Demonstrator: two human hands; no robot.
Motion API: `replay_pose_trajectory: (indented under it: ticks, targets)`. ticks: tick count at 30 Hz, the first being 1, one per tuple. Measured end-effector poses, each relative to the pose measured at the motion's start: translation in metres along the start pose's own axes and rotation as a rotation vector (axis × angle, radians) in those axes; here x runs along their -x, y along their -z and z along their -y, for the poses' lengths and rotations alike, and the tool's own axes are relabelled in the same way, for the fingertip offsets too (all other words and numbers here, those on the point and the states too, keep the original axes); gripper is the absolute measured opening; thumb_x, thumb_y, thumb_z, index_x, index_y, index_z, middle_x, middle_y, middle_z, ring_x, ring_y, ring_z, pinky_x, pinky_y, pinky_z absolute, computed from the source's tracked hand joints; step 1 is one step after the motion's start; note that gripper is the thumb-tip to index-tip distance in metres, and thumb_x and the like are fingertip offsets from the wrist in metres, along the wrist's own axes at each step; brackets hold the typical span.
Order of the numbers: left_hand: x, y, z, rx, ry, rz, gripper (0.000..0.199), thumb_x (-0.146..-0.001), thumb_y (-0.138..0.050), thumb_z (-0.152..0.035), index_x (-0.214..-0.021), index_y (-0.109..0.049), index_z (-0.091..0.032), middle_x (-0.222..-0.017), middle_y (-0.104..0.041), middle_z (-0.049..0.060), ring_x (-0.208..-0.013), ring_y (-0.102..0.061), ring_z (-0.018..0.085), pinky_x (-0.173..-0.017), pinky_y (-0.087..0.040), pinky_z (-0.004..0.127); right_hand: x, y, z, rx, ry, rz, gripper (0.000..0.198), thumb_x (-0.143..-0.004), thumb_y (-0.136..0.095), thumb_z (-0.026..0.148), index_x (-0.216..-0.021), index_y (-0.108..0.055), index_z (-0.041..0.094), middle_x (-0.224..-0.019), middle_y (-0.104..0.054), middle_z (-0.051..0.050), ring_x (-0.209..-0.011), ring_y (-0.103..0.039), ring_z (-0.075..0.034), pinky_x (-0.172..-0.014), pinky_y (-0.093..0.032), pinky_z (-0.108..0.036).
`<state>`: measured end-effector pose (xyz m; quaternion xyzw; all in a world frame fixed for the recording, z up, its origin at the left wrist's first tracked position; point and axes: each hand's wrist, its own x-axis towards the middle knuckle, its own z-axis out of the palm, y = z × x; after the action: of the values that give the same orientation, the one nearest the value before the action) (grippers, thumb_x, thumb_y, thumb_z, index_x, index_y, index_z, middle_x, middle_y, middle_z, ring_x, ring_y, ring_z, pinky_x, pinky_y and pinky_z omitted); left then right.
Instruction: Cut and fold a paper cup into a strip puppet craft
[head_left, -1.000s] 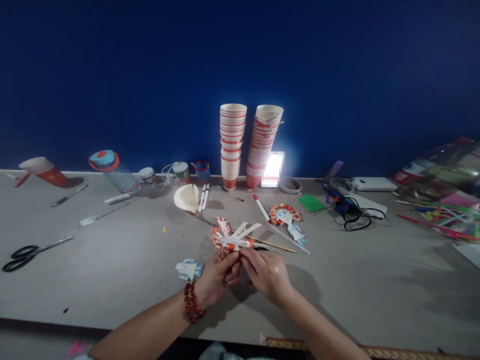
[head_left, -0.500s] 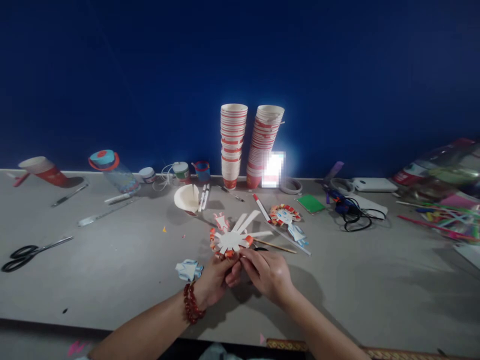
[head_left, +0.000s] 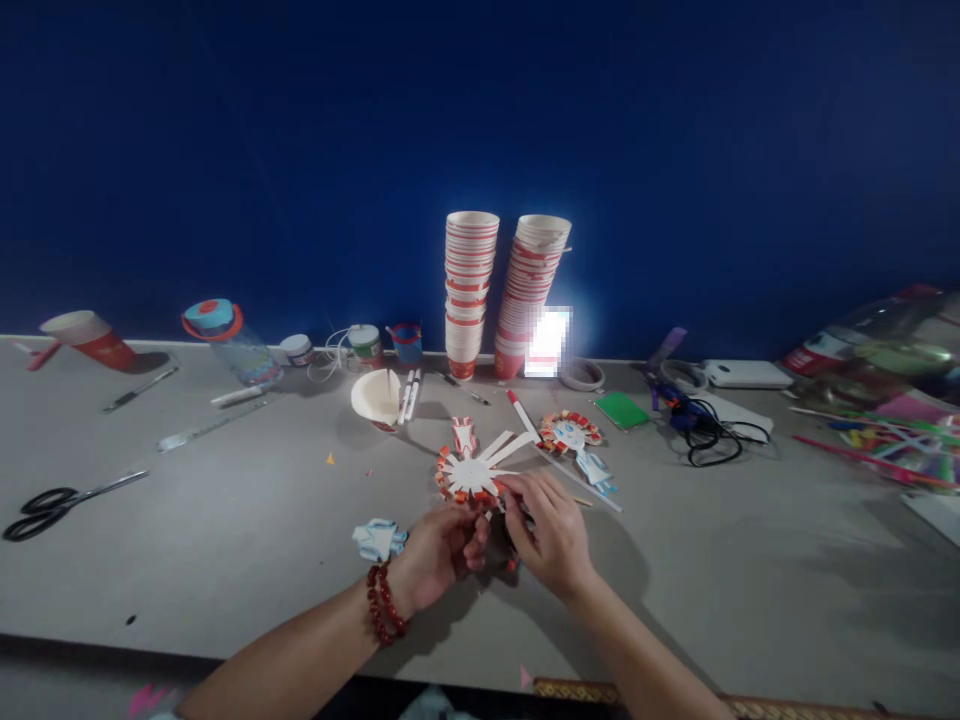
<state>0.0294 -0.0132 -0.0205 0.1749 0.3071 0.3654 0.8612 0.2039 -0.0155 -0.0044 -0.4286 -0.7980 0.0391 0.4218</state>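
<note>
Between my hands is a cut-open paper cup point(head_left: 470, 474), its round white base ringed by strips. Strips along its left and lower sides are curled and show red; several at the upper right stick out straight. My left hand point(head_left: 439, 553) pinches its near edge from below. At the right edge, my right hand point(head_left: 551, 530) has its fingers closed on a strip. Just behind the cut cup lies a small red-outlined paper dress point(head_left: 464, 437). A blue paper outfit point(head_left: 379, 540) lies left of my left hand. Farther right rests a finished-looking paper doll point(head_left: 570, 433) with a curled rim and blue face.
Two tall stacks of paper cups point(head_left: 471, 300) stand by the blue wall. Scissors point(head_left: 56, 510) lie at the left. Markers point(head_left: 409, 396), a cut white cup point(head_left: 376, 400), a water bottle point(head_left: 229, 340), a green pad point(head_left: 622, 408) and a cabled glue gun point(head_left: 686, 410) are spread about.
The cut cup has tipped flatter and shifted slightly right. My right hand has moved up along its right edge, and the strips there have changed position.
</note>
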Motion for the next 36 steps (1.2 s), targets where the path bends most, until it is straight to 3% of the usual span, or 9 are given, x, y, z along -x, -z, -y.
replay_pose_trajectory:
  ticks: [3, 10, 16, 21, 26, 29, 36]
  targets:
    - [0.000, 0.003, 0.001, -0.001, 0.002, -0.033, 0.007, -0.074, -0.065, -0.016, -0.075, -0.065, -0.009, -0.067, -0.057, 0.002, -0.051, -0.042, 0.007, -0.050, -0.035, 0.021, -0.005, 0.000, -0.001, -0.017, -0.004, 0.023, 0.027, -0.088, -0.046, 0.010, -0.109, -0.060, 0.019, -0.099, -0.068, -0.010, -0.091, -0.060, -0.025, -0.083, -0.049, -0.042]
    - [-0.005, 0.002, 0.006, -0.032, -0.025, -0.071, 0.018, -0.067, -0.075, -0.021, -0.073, -0.060, -0.013, -0.055, -0.052, -0.002, -0.050, -0.046, 0.009, -0.051, -0.038, 0.023, -0.016, -0.011, 0.009, 0.028, -0.017, 0.239, 0.022, -0.090, -0.057, 0.021, -0.110, -0.063, 0.018, -0.112, -0.065, -0.012, -0.107, -0.056, -0.029, -0.094, -0.046, -0.046]
    - [-0.007, 0.000, 0.008, -0.065, -0.034, -0.089, 0.017, -0.065, -0.074, -0.020, -0.070, -0.059, -0.014, -0.056, -0.056, -0.002, -0.049, -0.048, 0.009, -0.051, -0.039, 0.023, -0.024, -0.022, 0.014, 0.141, -0.081, 0.383, 0.008, -0.086, -0.066, 0.023, -0.092, -0.065, 0.019, -0.099, -0.066, -0.008, -0.099, -0.055, -0.027, -0.090, -0.044, -0.044]
    - [-0.008, 0.006, 0.006, -0.009, -0.011, -0.081, 0.014, -0.062, -0.068, -0.012, -0.074, -0.060, -0.014, -0.055, -0.057, -0.001, -0.048, -0.051, 0.011, -0.051, -0.040, 0.025, -0.018, -0.024, 0.008, 0.067, -0.080, 0.321, 0.007, -0.085, -0.064, 0.013, -0.087, -0.062, 0.020, -0.094, -0.066, -0.006, -0.094, -0.056, -0.025, -0.087, -0.043, -0.041]
    - [-0.007, 0.006, 0.004, 0.085, 0.009, -0.070, 0.017, -0.074, -0.063, -0.031, -0.074, -0.061, -0.014, -0.056, -0.058, 0.000, -0.049, -0.051, 0.013, -0.052, -0.041, 0.027, -0.013, -0.023, 0.003, 0.000, -0.068, 0.275, 0.014, -0.083, -0.064, 0.009, -0.090, -0.063, 0.021, -0.094, -0.067, -0.005, -0.096, -0.057, -0.025, -0.088, -0.044, -0.040]
    - [-0.005, 0.003, 0.005, 0.078, -0.017, -0.082, 0.024, -0.077, -0.068, -0.037, -0.078, -0.061, -0.014, -0.058, -0.057, -0.001, -0.050, -0.049, 0.011, -0.051, -0.039, 0.025, -0.013, -0.023, 0.002, -0.022, -0.045, 0.248, 0.015, -0.083, -0.062, 0.009, -0.091, -0.063, 0.021, -0.096, -0.067, -0.006, -0.096, -0.057, -0.025, -0.089, -0.045, -0.041]
    - [-0.003, 0.001, 0.009, 0.035, -0.117, -0.133, 0.034, -0.070, -0.081, -0.041, -0.077, -0.060, -0.014, -0.057, -0.054, -0.003, -0.051, -0.047, 0.009, -0.051, -0.036, 0.023, -0.016, -0.018, 0.002, -0.076, -0.058, 0.243, 0.012, -0.082, -0.064, 0.011, -0.090, -0.063, 0.021, -0.102, -0.066, -0.008, -0.101, -0.056, -0.028, -0.091, -0.045, -0.045]
